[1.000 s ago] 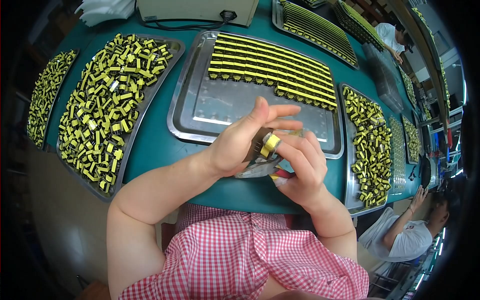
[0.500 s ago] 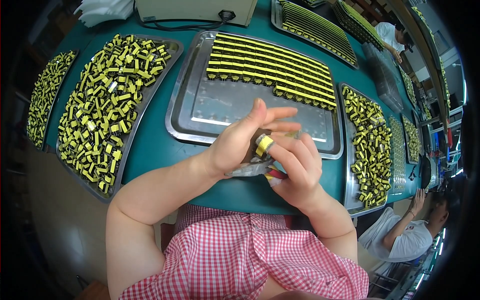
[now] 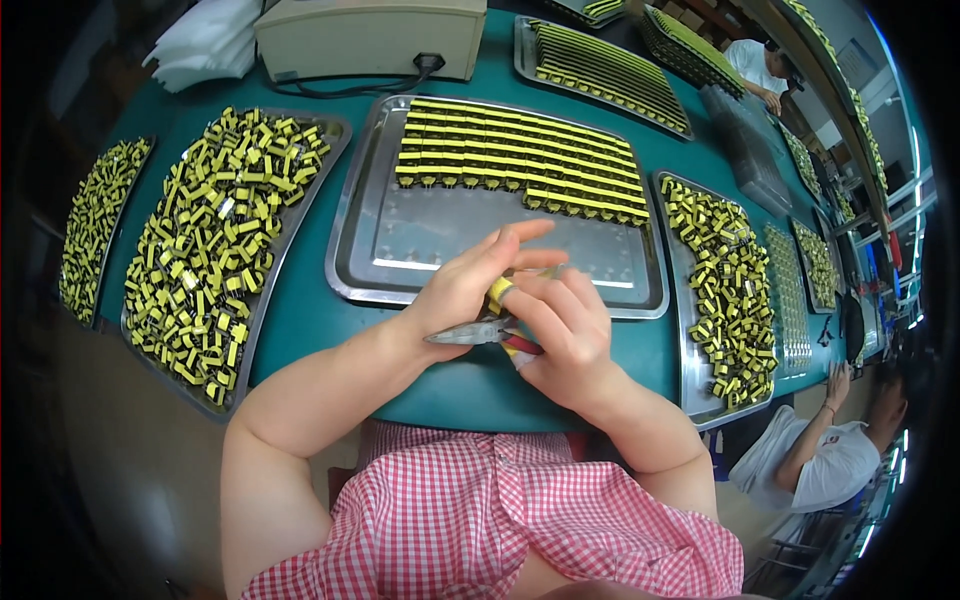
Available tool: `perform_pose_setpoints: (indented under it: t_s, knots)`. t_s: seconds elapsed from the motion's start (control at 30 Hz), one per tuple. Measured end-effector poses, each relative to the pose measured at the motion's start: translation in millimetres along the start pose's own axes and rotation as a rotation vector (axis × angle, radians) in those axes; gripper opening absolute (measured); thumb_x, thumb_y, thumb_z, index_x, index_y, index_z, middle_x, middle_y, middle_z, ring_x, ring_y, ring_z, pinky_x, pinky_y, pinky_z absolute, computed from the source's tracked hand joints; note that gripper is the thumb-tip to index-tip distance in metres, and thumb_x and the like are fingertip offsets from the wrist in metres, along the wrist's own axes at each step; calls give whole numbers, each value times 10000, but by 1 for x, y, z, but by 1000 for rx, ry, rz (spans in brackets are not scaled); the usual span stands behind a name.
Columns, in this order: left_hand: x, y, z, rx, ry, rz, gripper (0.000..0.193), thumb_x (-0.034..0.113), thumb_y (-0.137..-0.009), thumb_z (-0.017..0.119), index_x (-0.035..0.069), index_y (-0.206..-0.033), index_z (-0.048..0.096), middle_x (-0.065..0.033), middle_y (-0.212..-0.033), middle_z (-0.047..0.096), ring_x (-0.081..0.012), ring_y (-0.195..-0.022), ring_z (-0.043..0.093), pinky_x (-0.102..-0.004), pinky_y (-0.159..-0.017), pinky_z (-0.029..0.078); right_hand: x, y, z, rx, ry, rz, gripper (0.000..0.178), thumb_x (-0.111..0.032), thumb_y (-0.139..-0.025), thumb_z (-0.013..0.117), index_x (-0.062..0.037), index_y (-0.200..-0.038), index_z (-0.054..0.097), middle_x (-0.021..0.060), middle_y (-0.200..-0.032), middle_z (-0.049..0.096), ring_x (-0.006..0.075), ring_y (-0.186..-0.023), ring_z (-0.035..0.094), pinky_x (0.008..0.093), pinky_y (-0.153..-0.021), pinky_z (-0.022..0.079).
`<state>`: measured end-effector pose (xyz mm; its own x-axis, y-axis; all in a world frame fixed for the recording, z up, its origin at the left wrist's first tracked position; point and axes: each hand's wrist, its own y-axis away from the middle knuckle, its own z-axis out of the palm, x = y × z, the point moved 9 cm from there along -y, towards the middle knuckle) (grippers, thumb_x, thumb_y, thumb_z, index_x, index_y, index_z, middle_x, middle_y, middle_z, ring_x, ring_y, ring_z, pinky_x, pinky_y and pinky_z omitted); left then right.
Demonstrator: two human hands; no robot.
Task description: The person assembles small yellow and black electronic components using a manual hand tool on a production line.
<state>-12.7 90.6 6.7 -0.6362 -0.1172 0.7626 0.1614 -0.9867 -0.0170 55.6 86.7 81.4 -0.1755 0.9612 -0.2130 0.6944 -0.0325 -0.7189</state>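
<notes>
My right hand (image 3: 568, 335) is closed around a pair of pliers (image 3: 468, 334) with red and yellow handles; their grey jaws point left below my left palm. A small yellow band (image 3: 499, 293) shows at the right index fingertip; whether it is finger tape or a part is unclear. My left hand (image 3: 455, 290) faces it, thumb up and upper fingers stretched out; its lower fingers and palm are partly hidden. Both hands are above the front edge of a metal tray (image 3: 420, 235). On its far half stand rows of small yellow-and-black components (image 3: 520, 150), the nearest row only partly filled.
Trays heaped with loose yellow components stand left (image 3: 200, 260) and right (image 3: 728, 290). Behind are a beige box-shaped device (image 3: 370, 40) with a black cable, white foam sheets (image 3: 210, 40) and another filled tray (image 3: 605, 80). Two people in white shirts sit at the right.
My view has shifted, so the trays appear lower and further left. The pliers' jaws have come out leftward below my left palm and show more clearly. My hands remain close together.
</notes>
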Motion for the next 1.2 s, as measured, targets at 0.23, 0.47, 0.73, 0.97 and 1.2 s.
perform_pose_setpoints:
  t_s: [0.23, 0.47, 0.73, 0.97, 1.2]
  knots:
    - [-4, -2, -18, 153, -58, -107, 477, 386, -933, 370, 18, -1232, 425, -158, -1122, 517, -191, -979, 542, -314, -800, 476, 9, 3, 4, 6, -41, 42, 438, 42, -439, 659, -34, -858, 560, 78, -794, 568, 264, -676, 521, 345, -594, 438]
    - [-1, -6, -3, 76, 70, -35, 541, 435, -942, 248, 30, -1284, 358, -163, -1178, 503, -224, -1049, 517, -347, -915, 408, 6, 1, -1, 17, -20, 77, 443, 46, -437, 656, -35, -861, 561, 82, -821, 571, 259, -679, 524, 340, -604, 446]
    - [-9, -4, -13, 164, 0, -86, 464, 366, -946, 319, 23, -1250, 394, -170, -1150, 524, -217, -1013, 537, -330, -878, 436, 11, 6, 5, 13, -76, 75, 443, 50, -444, 664, -38, -866, 562, 77, -813, 572, 253, -674, 525, 340, -591, 446]
    - [12, -2, -43, 301, -272, -52, 334, 229, -920, 418, 7, -1163, 472, -125, -1011, 581, -179, -843, 585, -287, -704, 492, 17, 2, -9, 29, -95, 137, 425, 23, -489, 715, -37, -883, 568, 77, -764, 572, 246, -654, 536, 322, -576, 444]
    - [35, -1, -34, 276, -470, 166, 294, 143, -866, 538, -5, -1118, 510, -100, -974, 592, -121, -777, 570, -226, -594, 454, 94, 33, 3, 108, -857, 927, 243, -177, -845, 580, -32, -1035, 539, 57, -867, 598, 131, -713, 565, 254, -597, 465]
